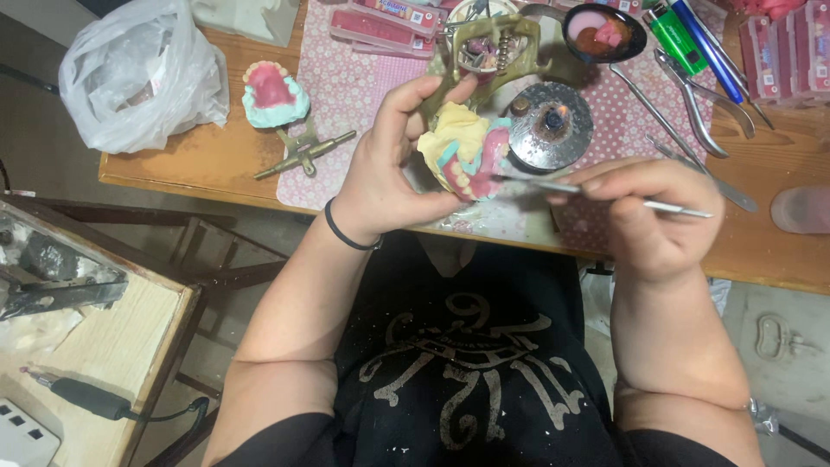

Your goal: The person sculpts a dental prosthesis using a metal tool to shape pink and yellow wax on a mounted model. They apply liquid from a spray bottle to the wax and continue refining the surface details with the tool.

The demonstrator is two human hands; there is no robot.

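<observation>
Nearest, left hand point(389, 164), grip clamped on yellow dental cast point(462, 147), just left of lit burner point(551, 125) on counter point(199, 160). Right hand point(644, 212), below-right of burner, pinching thin metal tool point(605, 195), tip touching cast's pink wax.

Black printed T-shirt point(467, 363), black wristband point(344, 232)
</observation>
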